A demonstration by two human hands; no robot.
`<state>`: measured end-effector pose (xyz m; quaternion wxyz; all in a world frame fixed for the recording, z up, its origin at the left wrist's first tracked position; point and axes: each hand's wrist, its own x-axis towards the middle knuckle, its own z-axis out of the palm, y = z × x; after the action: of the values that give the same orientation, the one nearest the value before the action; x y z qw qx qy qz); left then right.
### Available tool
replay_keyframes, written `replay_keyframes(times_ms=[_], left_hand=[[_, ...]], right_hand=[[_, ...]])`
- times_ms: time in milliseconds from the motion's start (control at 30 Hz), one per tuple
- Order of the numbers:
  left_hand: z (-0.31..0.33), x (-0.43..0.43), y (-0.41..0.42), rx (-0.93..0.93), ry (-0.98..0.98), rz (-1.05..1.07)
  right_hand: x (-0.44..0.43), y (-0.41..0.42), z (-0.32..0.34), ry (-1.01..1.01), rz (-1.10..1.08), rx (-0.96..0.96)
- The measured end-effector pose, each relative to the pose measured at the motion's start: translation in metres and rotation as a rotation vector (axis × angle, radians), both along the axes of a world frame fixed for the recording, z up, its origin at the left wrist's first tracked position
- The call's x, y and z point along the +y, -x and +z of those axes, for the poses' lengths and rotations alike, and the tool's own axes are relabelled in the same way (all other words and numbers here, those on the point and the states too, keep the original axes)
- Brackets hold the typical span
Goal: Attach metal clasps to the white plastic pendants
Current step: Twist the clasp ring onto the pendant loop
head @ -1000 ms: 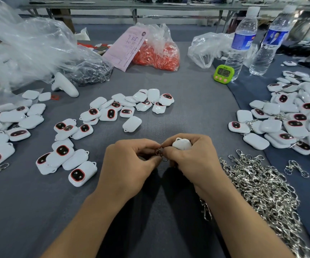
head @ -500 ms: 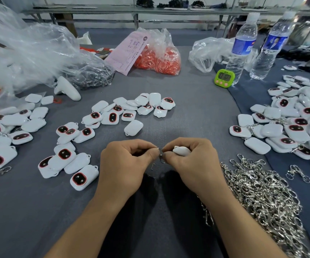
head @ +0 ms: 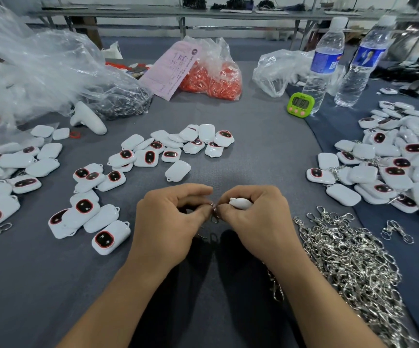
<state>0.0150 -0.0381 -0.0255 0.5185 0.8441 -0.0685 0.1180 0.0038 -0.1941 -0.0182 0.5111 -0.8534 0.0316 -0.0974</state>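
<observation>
Both hands meet just above the grey table, near its middle. My right hand [head: 255, 219] curls round a white plastic pendant [head: 240, 203], most of it hidden in the fist. My left hand [head: 170, 219] pinches a small metal clasp ring [head: 213, 209] between thumb and forefinger, right against the pendant's end. A bit of the clasp hangs below the fingertips. Loose white pendants [head: 150, 156] lie scattered ahead and to the left. A heap of silver metal clasps [head: 349, 262] lies at the right.
Pendants with clasps attached [head: 389, 167] are piled at the far right. Behind stand two water bottles [head: 324, 64], a green timer [head: 301, 104], a bag of orange parts [head: 213, 76] and big clear bags [head: 40, 76]. A white controller [head: 87, 119] lies back left.
The hands have stayed together working the ring at the pendant's end; the pendant now sits lower and flatter in the right fist. The view has tilted slightly.
</observation>
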Motion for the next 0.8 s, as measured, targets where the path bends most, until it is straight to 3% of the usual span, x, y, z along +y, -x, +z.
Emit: replay_keyframes(times_ms=[333,800], left_hand=[[0.0026,-0.0023,0.0038,-0.077,-0.128,0.057],[0.0004,0.003,-0.0043,0.068,0.07,-0.072]], right_hand=[[0.0035,0.0008,-0.0021,0.04,0.047,-0.033],[0.0012,-0.0048,-0.0051,-0.131,0.061,-0.002]])
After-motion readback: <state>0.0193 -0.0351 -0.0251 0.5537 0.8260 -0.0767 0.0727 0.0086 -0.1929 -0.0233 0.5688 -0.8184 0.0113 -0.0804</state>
